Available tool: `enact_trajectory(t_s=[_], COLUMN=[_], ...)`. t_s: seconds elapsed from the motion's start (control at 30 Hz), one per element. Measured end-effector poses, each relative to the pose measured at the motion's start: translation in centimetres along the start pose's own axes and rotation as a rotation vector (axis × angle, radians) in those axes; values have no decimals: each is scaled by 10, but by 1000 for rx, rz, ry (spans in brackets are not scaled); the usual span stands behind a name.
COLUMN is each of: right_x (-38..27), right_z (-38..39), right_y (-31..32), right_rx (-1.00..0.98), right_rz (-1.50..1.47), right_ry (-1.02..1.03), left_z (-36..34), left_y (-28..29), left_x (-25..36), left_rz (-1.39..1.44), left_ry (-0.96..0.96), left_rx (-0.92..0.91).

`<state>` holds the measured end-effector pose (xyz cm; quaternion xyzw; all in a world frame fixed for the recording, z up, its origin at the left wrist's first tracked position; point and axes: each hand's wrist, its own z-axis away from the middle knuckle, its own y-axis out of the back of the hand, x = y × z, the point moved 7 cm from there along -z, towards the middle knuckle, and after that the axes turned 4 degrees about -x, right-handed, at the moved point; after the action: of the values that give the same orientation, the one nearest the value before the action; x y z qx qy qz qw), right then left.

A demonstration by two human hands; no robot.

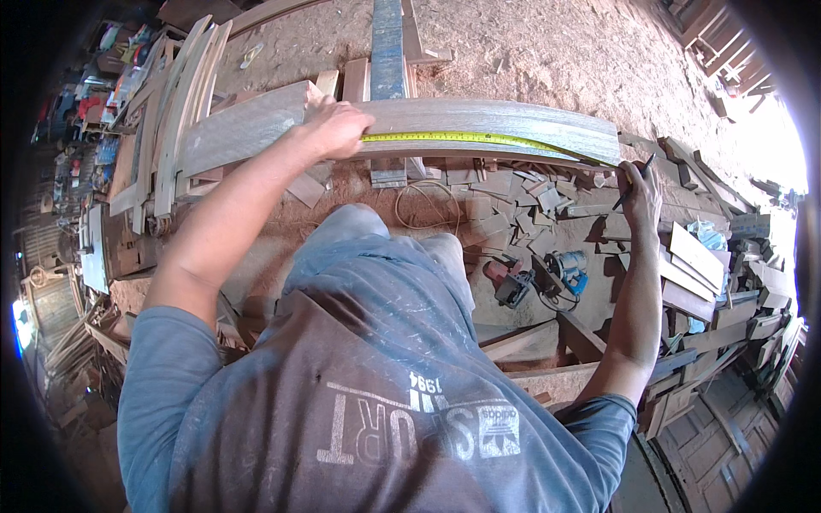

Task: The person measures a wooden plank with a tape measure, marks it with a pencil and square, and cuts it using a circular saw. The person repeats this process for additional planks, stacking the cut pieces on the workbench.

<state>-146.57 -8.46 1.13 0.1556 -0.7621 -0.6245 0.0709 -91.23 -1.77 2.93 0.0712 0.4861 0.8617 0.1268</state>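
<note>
A yellow tape measure (453, 138) is stretched lengthwise along a pale, grayish-brown wooden plank (513, 120), held at both ends. The ribbon is laid flat with its marked face up over much of its run, then slanted toward the near edge at right, where it is seen darker and narrower. The plank is set broad face up, crosswise, its right end cut square; its left extent is partly hidden. A slender, dark pen-like tool (650, 160) is held tilted just beyond that right end.

Wood offcuts (548, 200) and sawdust (547, 60) show a workshop.
</note>
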Motion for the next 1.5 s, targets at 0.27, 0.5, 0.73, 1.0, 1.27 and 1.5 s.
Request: enact_trajectory(t_s=[0.27,0.5,0.73,1.0,1.27,1.5], right_x=[3,4,5,-1,8,-6], right_z=[-5,-10,-14,-20,-23,-26], right_y=[-4,-5,-9,1,-7,2], right_rx=[81,50,-21,-6,-115,-134], right_rz=[16,-12,-21,-28,-74,-170], right_ry=[112,115,55,133,53,68], left_z=[-38,-37,-41,-75,-78,-80], left_y=[-23,-31,-27,-9,-14,-19], left_x=[52,71,87,139,143,142], left_rz=[578,516,481,463,467,445], left_ry=[-130,-40,-2,14,14,2], left_rx=[574,764,787,734,790,883])
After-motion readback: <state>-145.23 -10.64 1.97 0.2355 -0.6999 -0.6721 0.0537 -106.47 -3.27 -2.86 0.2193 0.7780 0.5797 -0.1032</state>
